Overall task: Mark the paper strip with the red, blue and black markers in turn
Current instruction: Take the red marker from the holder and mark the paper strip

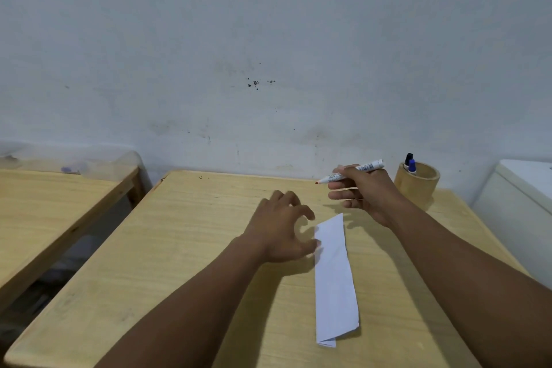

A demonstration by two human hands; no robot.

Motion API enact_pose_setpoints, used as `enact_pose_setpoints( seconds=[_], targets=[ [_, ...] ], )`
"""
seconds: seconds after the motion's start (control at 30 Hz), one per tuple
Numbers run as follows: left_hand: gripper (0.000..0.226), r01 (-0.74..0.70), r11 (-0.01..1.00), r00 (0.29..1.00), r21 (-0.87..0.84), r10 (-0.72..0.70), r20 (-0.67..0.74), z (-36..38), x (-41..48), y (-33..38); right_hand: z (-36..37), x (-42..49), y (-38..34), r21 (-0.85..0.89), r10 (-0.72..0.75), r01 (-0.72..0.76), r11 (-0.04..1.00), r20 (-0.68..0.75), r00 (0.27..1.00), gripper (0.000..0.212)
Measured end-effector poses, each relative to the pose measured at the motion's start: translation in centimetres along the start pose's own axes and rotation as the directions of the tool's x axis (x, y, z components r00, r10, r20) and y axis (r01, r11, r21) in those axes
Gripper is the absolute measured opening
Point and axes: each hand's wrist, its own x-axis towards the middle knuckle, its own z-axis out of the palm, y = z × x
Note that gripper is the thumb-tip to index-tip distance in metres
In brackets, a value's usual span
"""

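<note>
A white folded paper strip (pixel 334 275) lies lengthwise on the wooden table (pixel 179 248), right of centre. My right hand (pixel 366 191) holds an uncapped red marker (pixel 351 173) above the table beyond the strip's far end, its red tip pointing left. My left hand (pixel 282 230) hovers with curled, spread fingers at the strip's far left edge, its thumb at the paper's border. A round wooden holder (pixel 418 185) at the back right contains a blue marker (pixel 412 166) and a black marker (pixel 408 159), caps up.
A second wooden table (pixel 53 206) stands to the left across a gap. A white box-like object (pixel 519 197) sits at the right edge. The pale wall rises directly behind the table.
</note>
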Motion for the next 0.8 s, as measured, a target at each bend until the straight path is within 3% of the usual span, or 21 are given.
enact_pose_setpoints(
  seconds=[0.17,0.47,0.57,0.8],
  targets=[
    [0.05,-0.088,0.996,0.992,-0.017,0.089,0.09,2.3,-0.9,2.7,-0.3,-0.4,0.7,0.003,-0.037,0.037,0.999,-0.026,0.999,0.012],
    [0.05,-0.048,0.984,0.995,-0.172,0.032,-0.092,4.9,-3.0,2.5,1.2,-1.6,4.9,-0.07,-0.003,-0.003,0.998,-0.08,0.997,0.013],
    [0.051,-0.05,0.983,0.993,-0.178,0.031,-0.111,5.0,-3.2,2.5,1.2,-2.2,6.6,-0.031,-0.003,-0.001,1.0,-0.127,0.992,0.006],
    [0.05,-0.03,0.977,0.992,-0.211,0.002,-0.13,5.0,-3.1,2.6,1.6,-2.3,8.6,-0.018,-0.021,0.016,1.0,-0.272,0.962,0.015]
  ],
)
